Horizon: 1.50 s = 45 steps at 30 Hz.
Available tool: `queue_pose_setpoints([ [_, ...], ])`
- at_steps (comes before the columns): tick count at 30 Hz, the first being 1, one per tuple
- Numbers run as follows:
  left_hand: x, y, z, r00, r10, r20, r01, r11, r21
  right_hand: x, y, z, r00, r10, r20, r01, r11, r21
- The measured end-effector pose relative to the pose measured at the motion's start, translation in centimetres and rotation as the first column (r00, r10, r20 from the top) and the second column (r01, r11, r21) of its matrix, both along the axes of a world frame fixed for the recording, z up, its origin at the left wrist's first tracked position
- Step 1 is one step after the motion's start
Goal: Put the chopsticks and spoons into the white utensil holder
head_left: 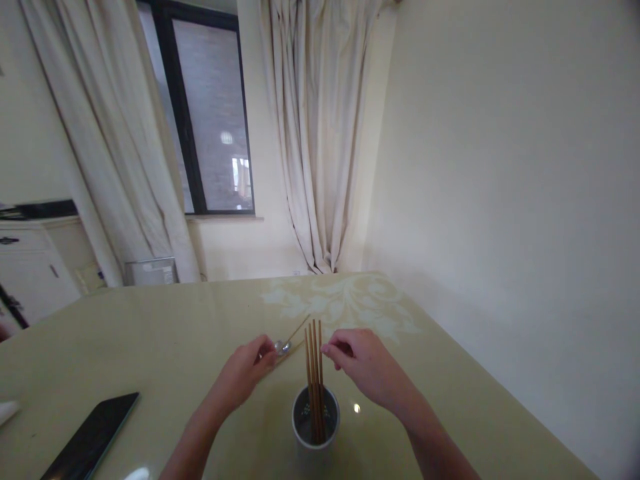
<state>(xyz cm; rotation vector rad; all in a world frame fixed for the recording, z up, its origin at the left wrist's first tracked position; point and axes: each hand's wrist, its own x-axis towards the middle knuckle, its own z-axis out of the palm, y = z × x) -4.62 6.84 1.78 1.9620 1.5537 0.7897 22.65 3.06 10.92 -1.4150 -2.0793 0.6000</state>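
A round grey cup [315, 443] with a pale rim stands at the front of the table, and several thin brown chopsticks [314, 380] lean upright in it. My right hand [359, 360] is closed, its thumb and fingertip pinched at the upper part of the rightmost chopstick. Left of the cup, my left hand [245, 367] is closed low over the table beside two shiny metal spoons [284, 347]. Another chopstick [299, 327] and a second thin stick lie on the table there, partly hidden by the left fingers. What the left fingers hold is hidden.
A dark phone-like slab [93, 433] lies on the pale green glossy table [165, 333] at left. A white object [7, 410] sits at its left edge. Beyond are curtains [320, 133], a dark-framed window [215, 113] and a white cabinet [37, 260]. A wall [500, 200] borders the right.
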Motion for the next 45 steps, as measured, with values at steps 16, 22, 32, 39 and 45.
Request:
queue_pose_setpoints([
  [16, 2.0, -3.9, 6.3, 0.959, -0.209, 0.190, 0.201, 0.978, 0.060, 0.3, -1.5, 0.8, 0.746, 0.167, -0.645, -0.127, 0.986, 0.108],
  [22, -1.9, -0.2, 0.6, 0.922, 0.036, -0.385, -0.060, 0.997, -0.052, 0.3, -1.3, 1.2, 0.860, 0.149, -0.488, -0.097, 0.987, 0.130],
  [32, 0.2, 0.6, -3.8, 0.794, 0.008, -0.608, -0.088, 0.991, -0.102, -0.9, -1.3, 0.4, 0.962, 0.138, -0.234, -0.136, 0.990, 0.026],
  [39, 1.0, 0.3, -3.9, 0.824, 0.028, -0.566, -0.124, 0.984, -0.131, -1.7, -0.8, -0.9, 0.989, 0.092, -0.112, -0.092, 0.996, 0.003],
  [45, 0.2, 0.0, -1.2, 0.893, 0.108, -0.438, -0.144, 0.988, -0.051, -1.2, -0.8, -0.3, 0.982, 0.048, -0.181, -0.040, 0.998, 0.047],
])
